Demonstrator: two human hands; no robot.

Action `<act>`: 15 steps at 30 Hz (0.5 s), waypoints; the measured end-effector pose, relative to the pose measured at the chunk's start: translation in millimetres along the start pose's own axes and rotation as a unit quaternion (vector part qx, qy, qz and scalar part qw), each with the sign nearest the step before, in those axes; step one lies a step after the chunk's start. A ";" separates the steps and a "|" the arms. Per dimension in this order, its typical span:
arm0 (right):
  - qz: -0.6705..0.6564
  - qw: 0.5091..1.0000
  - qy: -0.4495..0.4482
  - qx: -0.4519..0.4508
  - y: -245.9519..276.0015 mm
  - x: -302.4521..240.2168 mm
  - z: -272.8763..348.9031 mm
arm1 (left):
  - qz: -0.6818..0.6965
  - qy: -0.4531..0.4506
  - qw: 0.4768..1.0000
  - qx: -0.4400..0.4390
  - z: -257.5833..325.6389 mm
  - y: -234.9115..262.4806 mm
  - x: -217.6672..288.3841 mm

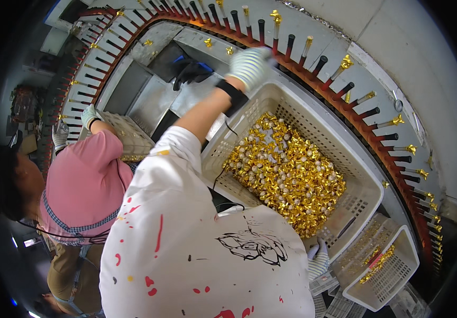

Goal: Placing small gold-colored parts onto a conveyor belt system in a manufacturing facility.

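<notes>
Gold foil fills the view: a heap of small shiny gold caps with pale ends lies piled in a large white plastic crate with perforated walls, at the centre of the picture, just in front of the person's chest. The caps cover most of the crate floor, thicker toward the near side.

The left hand, in a white knitted glove with a black band at the wrist, is raised to the far rim of the crate, right at a curved conveyor rail. Its fingers look curled together, but what they close on cannot be told. The right hand, also gloved, shows only partly below the crate's near edge, against its outer wall; its fingers are mostly hidden, so their state cannot be told.

The rail sweeps around the crate as a red band set with black and red pegs; some pegs carry a gold cap, others stand bare. A smaller white crate with a few gold caps sits lower right. The person wears a white shirt with red splashes and a black drawing. To the left, a co-worker in a pink top reaches gloved hands toward another white crate.
</notes>
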State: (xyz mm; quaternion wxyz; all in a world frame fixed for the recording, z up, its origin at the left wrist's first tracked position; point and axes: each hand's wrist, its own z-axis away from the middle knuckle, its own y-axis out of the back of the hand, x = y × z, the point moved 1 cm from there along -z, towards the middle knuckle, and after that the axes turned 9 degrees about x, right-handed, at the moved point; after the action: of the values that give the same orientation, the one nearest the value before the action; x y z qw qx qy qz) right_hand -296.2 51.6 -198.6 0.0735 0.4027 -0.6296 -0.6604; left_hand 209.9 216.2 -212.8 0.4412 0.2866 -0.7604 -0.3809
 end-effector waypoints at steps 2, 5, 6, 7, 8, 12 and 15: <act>-0.017 0.999 0.017 0.043 -3.3 4.8 3.0 | -0.124 0.100 0.983 -0.090 -18.2 2.8 -60.9; -0.035 0.999 -0.011 0.021 -0.6 -1.1 0.8 | -0.158 0.135 0.973 -0.104 -31.9 -19.2 -129.4; -0.030 0.999 -0.015 0.026 -1.5 3.2 1.3 | -0.150 0.139 0.973 -0.109 -35.7 -32.0 -145.1; -0.010 1.000 -0.020 0.010 -2.7 11.3 3.5 | -0.144 0.136 0.974 -0.112 -39.9 -41.8 -156.5; 0.008 1.000 -0.025 -0.005 -3.9 14.8 5.6 | -0.122 0.157 0.975 -0.094 -44.8 -48.2 -163.2; -0.009 0.998 -0.062 -0.010 -4.7 18.1 11.9 | -0.056 0.190 0.979 -0.055 -44.0 -60.6 -167.8; 0.005 1.000 -0.028 -0.013 -3.5 10.2 7.4 | 0.047 0.126 0.989 0.053 -29.1 -54.5 -144.2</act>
State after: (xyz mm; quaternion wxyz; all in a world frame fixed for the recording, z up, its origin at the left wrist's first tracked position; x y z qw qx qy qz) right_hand -306.2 51.9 -207.1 0.0646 0.3800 -0.6245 -0.6793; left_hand 305.6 288.3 -314.1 0.5351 0.3193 -0.7306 -0.2793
